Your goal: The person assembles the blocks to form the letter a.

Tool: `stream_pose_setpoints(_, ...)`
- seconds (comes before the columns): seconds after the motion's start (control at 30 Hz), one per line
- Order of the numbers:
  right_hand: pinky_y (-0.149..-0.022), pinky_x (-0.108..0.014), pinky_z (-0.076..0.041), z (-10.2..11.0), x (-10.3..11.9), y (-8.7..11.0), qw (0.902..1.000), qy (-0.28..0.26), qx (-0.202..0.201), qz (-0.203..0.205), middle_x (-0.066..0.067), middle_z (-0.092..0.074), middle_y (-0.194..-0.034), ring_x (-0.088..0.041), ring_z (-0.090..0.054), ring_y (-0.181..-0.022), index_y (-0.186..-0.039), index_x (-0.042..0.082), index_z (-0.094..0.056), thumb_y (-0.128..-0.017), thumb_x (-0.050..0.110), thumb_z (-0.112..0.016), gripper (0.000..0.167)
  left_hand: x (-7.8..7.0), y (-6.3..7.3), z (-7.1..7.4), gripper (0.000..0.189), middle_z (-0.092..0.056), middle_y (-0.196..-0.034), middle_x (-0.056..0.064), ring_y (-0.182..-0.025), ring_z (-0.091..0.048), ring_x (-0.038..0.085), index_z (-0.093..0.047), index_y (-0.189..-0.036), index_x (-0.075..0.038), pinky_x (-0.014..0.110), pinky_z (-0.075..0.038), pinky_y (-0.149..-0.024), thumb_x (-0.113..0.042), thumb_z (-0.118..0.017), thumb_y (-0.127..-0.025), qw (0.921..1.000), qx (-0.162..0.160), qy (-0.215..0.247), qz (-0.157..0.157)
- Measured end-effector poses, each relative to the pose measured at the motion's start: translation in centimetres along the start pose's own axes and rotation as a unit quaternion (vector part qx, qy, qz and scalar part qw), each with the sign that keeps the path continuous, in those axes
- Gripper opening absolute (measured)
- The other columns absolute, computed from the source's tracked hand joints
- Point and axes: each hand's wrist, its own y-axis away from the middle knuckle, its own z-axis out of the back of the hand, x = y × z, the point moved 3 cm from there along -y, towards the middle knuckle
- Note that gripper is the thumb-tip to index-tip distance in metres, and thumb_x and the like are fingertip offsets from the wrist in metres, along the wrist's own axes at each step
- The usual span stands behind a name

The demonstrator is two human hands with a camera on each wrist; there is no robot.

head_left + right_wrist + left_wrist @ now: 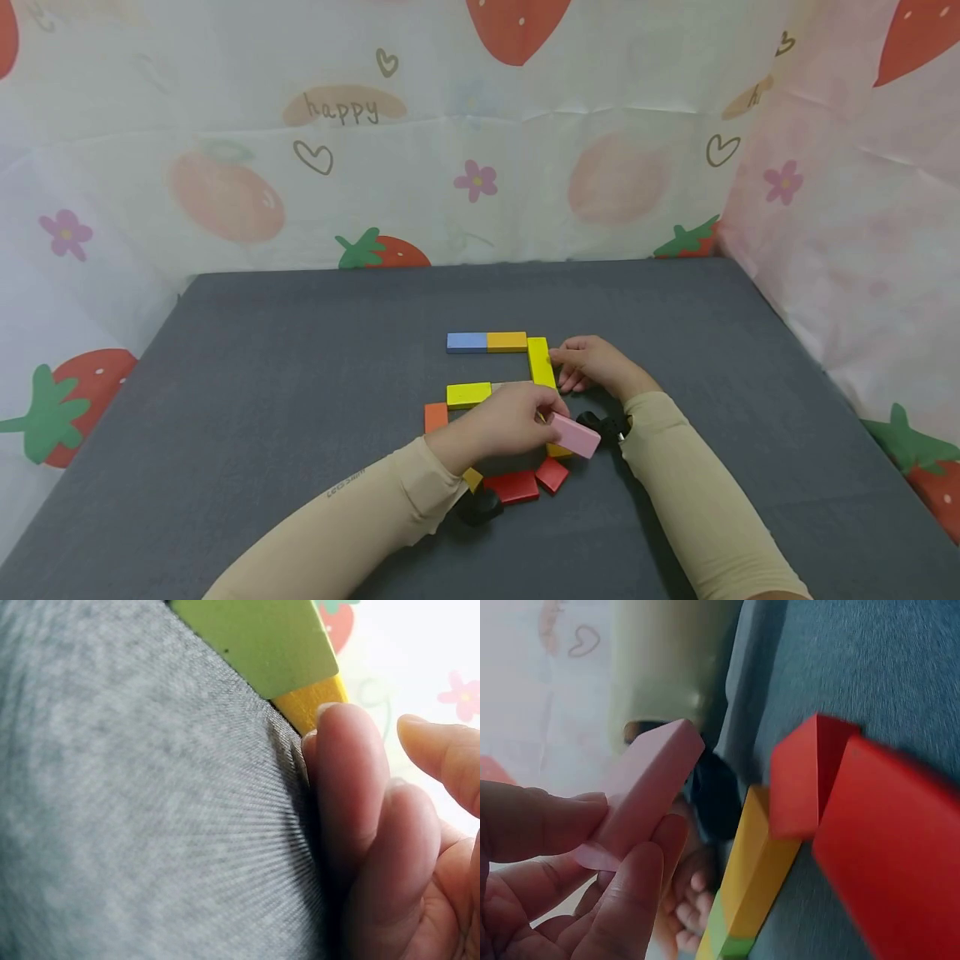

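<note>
My left hand pinches a pink block between thumb and fingers, held tilted over the right side of a block outline on the table. In the left wrist view the pink block sticks out past the fingertips. My right hand rests at the outer side of a long yellow block, fingers loosely bent and holding nothing. The right wrist view has its fingers low against the cloth, close by a green block and a yellow block. My left hand and forearm hide part of the outline.
A blue block and an amber block form the far row. Nearer lie another yellow block, an orange block and red blocks. Grey cloth covers the table; printed curtains stand behind and beside it.
</note>
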Motion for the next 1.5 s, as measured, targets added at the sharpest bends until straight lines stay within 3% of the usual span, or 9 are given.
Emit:
stream_pose_setpoints(0.17, -0.055, -0.027, -0.048, -0.1, 0.0, 0.0, 1.0000, 0.002, -0.002, 0.004, -0.008, -0.062, -0.066, -0.018, -0.062, -0.058, -0.087, 0.004, -0.061, -0.091, 0.030, -0.055, 0.028, -0.5, -0.4, -1.1, 0.018, -0.058, -0.075, -0.008, -0.064, -0.050, 0.009, -0.065, -0.101, -0.019, 0.019, -0.042, -0.056, -0.017, -0.066, -0.083, 0.9998, 0.010, -0.004, -0.014)
stream_pose_setpoints(0.33, -0.054, -0.026, -0.048, -0.1, 0.1, 0.0, 0.9999, 0.004, -0.002, 0.012, -0.009, -0.062, -0.066, -0.018, -0.062, -0.058, -0.087, 0.004, -0.061, -0.091, 0.031, -0.055, 0.028, -0.8, -0.4, -1.8, 0.015, -0.060, -0.076, -0.013, -0.064, -0.049, 0.006, -0.068, -0.099, -0.020, 0.018, -0.042, -0.058, -0.016, -0.063, -0.085, 0.9993, 0.019, 0.004, -0.032)
stream_pose_setpoints(0.77, -0.055, -0.026, -0.048, 0.1, -0.1, -0.2, 1.0000, 0.005, -0.002, 0.001, -0.008, -0.061, -0.065, -0.018, -0.062, -0.057, -0.085, 0.004, -0.060, -0.091, 0.031, -0.054, 0.028, -0.7, -0.9, -3.0, 0.029, -0.059, -0.081, -0.010, -0.071, -0.050, 0.007, -0.066, -0.106, -0.016, 0.018, -0.043, -0.061, -0.011, -0.069, -0.078, 0.9990, 0.041, -0.010, -0.014)
stream_pose_setpoints(0.97, -0.054, -0.026, -0.048, 0.1, -0.2, -0.2, 1.0000, 0.000, -0.001, -0.001, -0.008, -0.062, -0.065, -0.017, -0.061, -0.057, -0.085, 0.004, -0.060, -0.091, 0.031, -0.055, 0.028, -1.1, -0.7, -3.3, 0.023, -0.057, -0.077, -0.010, -0.067, -0.051, 0.006, -0.063, -0.097, -0.018, 0.017, -0.044, -0.060, -0.014, -0.072, -0.077, 0.9988, 0.034, -0.030, -0.020)
stream_pose_setpoints(1.03, -0.054, -0.026, -0.048, 0.1, -0.2, -0.2, 1.0000, 0.000, -0.001, 0.000, -0.008, -0.062, -0.066, -0.017, -0.062, -0.057, -0.085, 0.004, -0.060, -0.091, 0.031, -0.055, 0.028, -1.2, -0.6, -3.1, 0.022, -0.057, -0.078, -0.009, -0.067, -0.051, 0.006, -0.062, -0.095, -0.019, 0.017, -0.043, -0.060, -0.018, -0.073, -0.076, 0.9977, 0.028, -0.057, -0.024)
stream_pose_setpoints(1.13, -0.055, -0.026, -0.048, 0.1, -0.2, -0.1, 1.0000, 0.001, -0.001, 0.003, -0.009, -0.062, -0.067, -0.018, -0.062, -0.058, -0.086, 0.004, -0.060, -0.091, 0.032, -0.055, 0.028, -1.5, -0.4, -2.8, 0.024, -0.055, -0.083, -0.007, -0.072, -0.048, 0.006, -0.064, -0.097, -0.019, 0.016, -0.042, -0.062, -0.024, -0.074, -0.076, 0.9914, 0.013, -0.124, -0.038)
stream_pose_setpoints(1.27, -0.056, -0.026, -0.048, 0.1, -0.2, -0.1, 1.0000, 0.001, -0.003, 0.005, -0.009, -0.063, -0.068, -0.018, -0.062, -0.058, -0.085, 0.004, -0.060, -0.091, 0.032, -0.055, 0.029, -1.4, -0.4, -2.8, 0.026, -0.053, -0.090, -0.006, -0.083, -0.043, 0.009, -0.067, -0.098, -0.023, 0.018, -0.039, -0.067, -0.031, -0.074, -0.074, 0.9754, -0.007, -0.212, -0.061)
stream_pose_setpoints(1.5, -0.056, -0.027, -0.049, 0.1, -0.2, -0.2, 1.0000, 0.003, -0.003, 0.008, -0.009, -0.063, -0.068, -0.018, -0.062, -0.058, -0.087, 0.005, -0.060, -0.091, 0.032, -0.055, 0.029, -1.5, -0.8, -3.6, 0.025, -0.052, -0.096, -0.004, -0.088, -0.038, 0.013, -0.068, -0.093, -0.029, 0.024, -0.037, -0.068, -0.038, -0.075, -0.071, 0.9524, -0.010, -0.296, -0.072)
